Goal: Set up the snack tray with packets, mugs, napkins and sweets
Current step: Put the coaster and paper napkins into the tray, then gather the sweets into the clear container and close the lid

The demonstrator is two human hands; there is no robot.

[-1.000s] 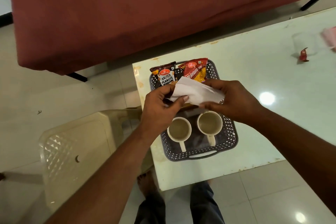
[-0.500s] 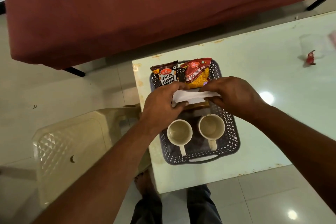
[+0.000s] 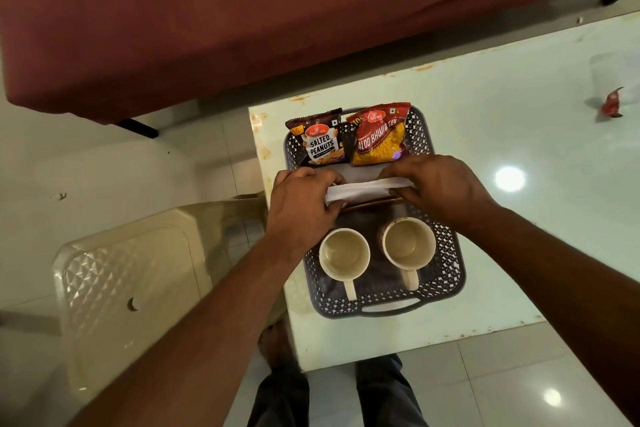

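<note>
White napkin (image 3: pixel 363 189) ends hidden, fingertips (image 3: pixel 398 191) tucked under

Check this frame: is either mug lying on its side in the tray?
No. Both mugs stand upright in the tray, open mouths facing up.

Tray (image 3: pixel 446 253): dark grey, perforated lattice pattern. Mugs (image 3: pixel 344 255): cream. Napkin (image 3: pixel 363 189): white. Peanut packet (image 3: pixel 320 140): dark brown, red logo. Sev packet (image 3: pixel 379 135): red and yellow. Table (image 3: pixel 502 236): pale green.
</note>
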